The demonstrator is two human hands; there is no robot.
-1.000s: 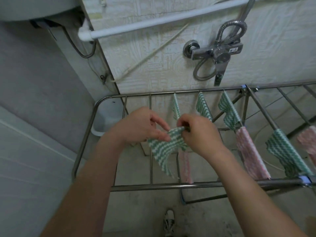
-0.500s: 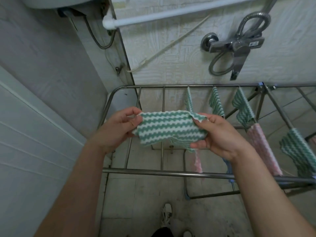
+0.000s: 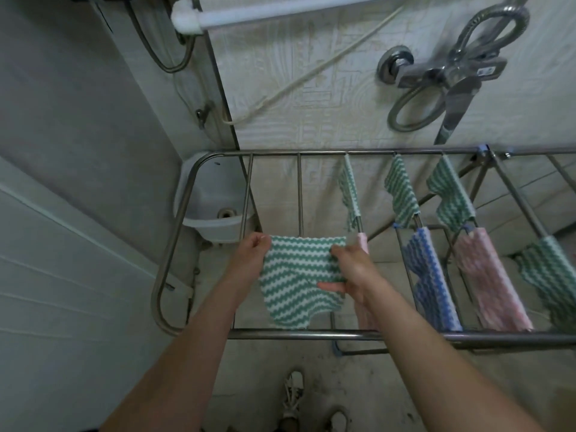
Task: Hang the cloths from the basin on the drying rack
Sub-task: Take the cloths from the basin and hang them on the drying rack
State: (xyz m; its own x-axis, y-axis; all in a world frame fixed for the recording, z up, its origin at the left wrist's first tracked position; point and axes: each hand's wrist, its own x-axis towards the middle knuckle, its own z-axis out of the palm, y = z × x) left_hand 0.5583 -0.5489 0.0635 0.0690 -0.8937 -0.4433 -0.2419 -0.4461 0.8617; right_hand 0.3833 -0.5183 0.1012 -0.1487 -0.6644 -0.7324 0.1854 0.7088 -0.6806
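A green-and-white wavy-striped cloth [image 3: 296, 282] is spread flat over the left part of the metal drying rack [image 3: 311, 334]. My left hand [image 3: 249, 254] pinches its upper left corner. My right hand [image 3: 349, 269] grips its right edge, thumb on top. The cloth lies across a rack bar [image 3: 300, 194], its lower edge hanging toward the front rail. Several cloths hang on bars to the right: green ones [image 3: 402, 194], a blue one [image 3: 430, 282], pink ones [image 3: 489, 275]. The basin is not in view.
A small white corner sink [image 3: 215, 219] sits behind the rack's left end. A shower mixer with hose [image 3: 448, 70] is on the tiled wall, and a white pipe [image 3: 280, 12] runs above. My shoes [image 3: 293, 397] are on the floor below.
The bunched cloth was opened out between both hands, then lowered and moved forward onto the rack's left bars. The view tilted down and shifted right.
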